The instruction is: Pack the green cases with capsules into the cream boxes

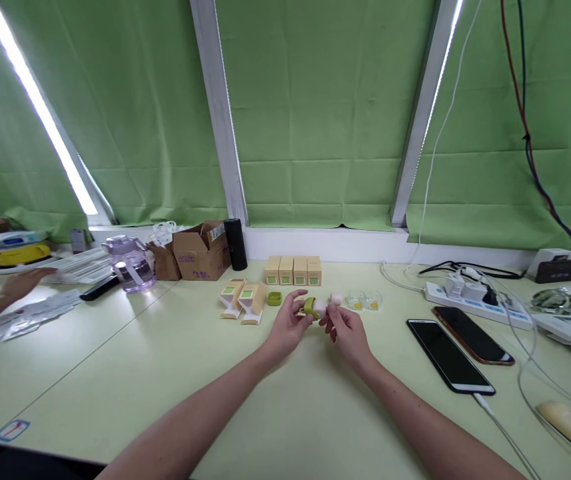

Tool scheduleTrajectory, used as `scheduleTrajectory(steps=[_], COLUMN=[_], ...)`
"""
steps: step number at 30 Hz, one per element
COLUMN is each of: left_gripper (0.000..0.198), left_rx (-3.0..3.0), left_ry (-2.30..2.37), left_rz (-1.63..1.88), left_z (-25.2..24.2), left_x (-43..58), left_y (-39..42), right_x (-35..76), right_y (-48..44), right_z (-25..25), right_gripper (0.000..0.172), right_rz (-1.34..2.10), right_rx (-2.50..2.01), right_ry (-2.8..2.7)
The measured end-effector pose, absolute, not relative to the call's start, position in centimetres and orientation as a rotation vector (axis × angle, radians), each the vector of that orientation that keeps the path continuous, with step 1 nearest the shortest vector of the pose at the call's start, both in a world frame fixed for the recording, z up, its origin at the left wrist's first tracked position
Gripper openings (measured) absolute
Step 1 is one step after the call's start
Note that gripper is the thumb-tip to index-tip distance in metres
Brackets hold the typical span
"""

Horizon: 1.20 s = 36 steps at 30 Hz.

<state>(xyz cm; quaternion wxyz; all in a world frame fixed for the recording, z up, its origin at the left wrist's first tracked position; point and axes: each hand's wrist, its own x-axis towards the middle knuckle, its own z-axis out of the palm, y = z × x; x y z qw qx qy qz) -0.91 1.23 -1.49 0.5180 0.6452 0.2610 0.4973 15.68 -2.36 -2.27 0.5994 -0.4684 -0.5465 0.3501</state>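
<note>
In the middle of the table, my left hand (285,330) pinches a small olive-green rounded piece (310,307) between thumb and fingers. A pale pinkish-white part (320,309) sits against its right side, and the fingers of my right hand (351,337) are closed on that part. Just behind my right fingers stands another small pale pink piece (336,298). Two clear round cups (356,299) with yellow at the bottom are to the right of it. Left of my hands lie a green square piece (274,298) and two opened small cartons (252,303).
Small tan boxes (292,271) stand in a row at the back. A cardboard box (201,252), black cylinder (236,244) and purple jug (130,265) are left. Two phones (450,353), a power strip (480,307) and cables lie right. Another person's hand (28,283) is far left.
</note>
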Motion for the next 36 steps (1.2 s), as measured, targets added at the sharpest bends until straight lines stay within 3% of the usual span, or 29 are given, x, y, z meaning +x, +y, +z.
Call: scheduleTrajectory(steps=[4, 13, 20, 28, 36], left_gripper=[0.053, 0.043, 0.043, 0.059, 0.055], left_rx=[1.349, 1.223, 1.218, 1.362, 1.449], left_ry=[0.514, 0.400, 0.439, 0.519, 0.594], left_rz=[1.124, 0.884, 0.920, 0.970, 1.101], left_z=[-0.8, -0.6, -0.3, -0.4, -1.2], left_x=[-1.4, -1.4, -1.2, -0.9, 0.1], left_y=[1.5, 1.2, 0.9, 0.5, 0.0], right_x=[15.9, 16.1, 16.2, 16.2, 15.9], right_y=[-2.8, -3.1, -2.6, -2.1, -2.4], right_z=[-1.8, -2.0, -2.7, -3.2, -2.7], right_gripper=[0.041, 0.031, 0.036, 0.038, 0.039], right_rz=[0.543, 0.071, -0.080, -0.239, -0.266], right_rx=[-1.120, -0.946, -0.927, -0.921, -0.917], right_ry=[-1.389, -1.738, -1.829, -1.848, -1.887])
